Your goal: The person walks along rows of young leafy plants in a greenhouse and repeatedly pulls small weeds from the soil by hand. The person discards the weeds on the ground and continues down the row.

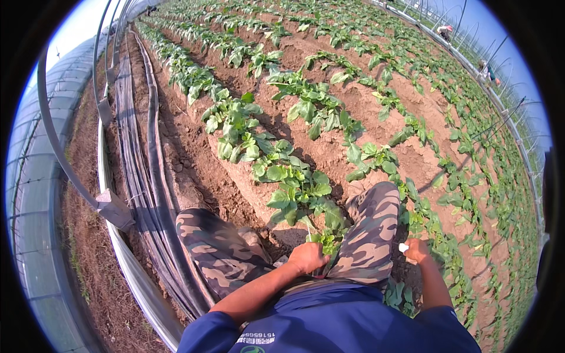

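My left hand (309, 257) is curled into a fist between my knees, against a leafy green plant (327, 239). A pale stem rises just beyond the knuckles, and the fingers seem closed on the plant, though its base is hidden. Off to the right, beside my right knee, my right hand (416, 250) grips a small white object (403, 247). Only its end shows, so its kind cannot be told. Ahead of me a row of broad-leaved green plants (278, 172) runs along a ridge of brown soil (240, 176).
Camouflage trousers (375, 220) frame the work spot. To the left run dark sheeting strips (145, 220), a metal hoop (48, 119) set in a block (114, 209), and a plastic-covered tunnel (39, 220). More crop rows (468, 198) fill the right. Two people (444, 31) are far off.
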`<state>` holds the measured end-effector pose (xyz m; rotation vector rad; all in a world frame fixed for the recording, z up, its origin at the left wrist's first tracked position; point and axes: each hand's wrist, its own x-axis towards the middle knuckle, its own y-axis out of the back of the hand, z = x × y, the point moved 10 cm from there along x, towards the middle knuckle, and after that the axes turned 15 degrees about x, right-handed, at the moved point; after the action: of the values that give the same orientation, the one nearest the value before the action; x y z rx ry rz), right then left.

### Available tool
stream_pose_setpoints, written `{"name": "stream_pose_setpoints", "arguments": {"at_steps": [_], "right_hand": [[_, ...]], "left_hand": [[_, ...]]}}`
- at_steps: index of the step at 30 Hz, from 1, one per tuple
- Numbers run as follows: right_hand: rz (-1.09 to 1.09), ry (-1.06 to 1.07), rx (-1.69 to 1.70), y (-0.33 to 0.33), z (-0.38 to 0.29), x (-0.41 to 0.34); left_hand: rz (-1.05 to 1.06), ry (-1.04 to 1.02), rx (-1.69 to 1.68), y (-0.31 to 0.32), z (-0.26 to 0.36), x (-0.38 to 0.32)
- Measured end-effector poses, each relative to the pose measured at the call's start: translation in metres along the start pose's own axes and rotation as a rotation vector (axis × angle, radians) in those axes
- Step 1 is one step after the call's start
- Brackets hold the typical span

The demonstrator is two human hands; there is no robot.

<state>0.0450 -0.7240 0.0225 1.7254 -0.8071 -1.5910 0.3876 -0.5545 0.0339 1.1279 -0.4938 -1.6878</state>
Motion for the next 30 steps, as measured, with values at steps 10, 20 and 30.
{"name": "stream_pose_setpoints", "arguments": {"at_steps": [10, 20, 30], "right_hand": [[0.036, -0.025, 0.014, -0.004, -0.038, 0.004], [-0.132, 0.192, -0.073, -0.055, -0.088, 0.044], [-0.022, 0.168, 0.287, -0.033, -0.082, 0.033]], "left_hand": [[-0.065, 0.017, -0.022, 0.002, 0.004, 0.005], [-0.364, -0.073, 0.005, -0.03, 0.001, 0.017], [-0.75, -0.142, -0.366, -0.063, 0.003, 0.017]]}}
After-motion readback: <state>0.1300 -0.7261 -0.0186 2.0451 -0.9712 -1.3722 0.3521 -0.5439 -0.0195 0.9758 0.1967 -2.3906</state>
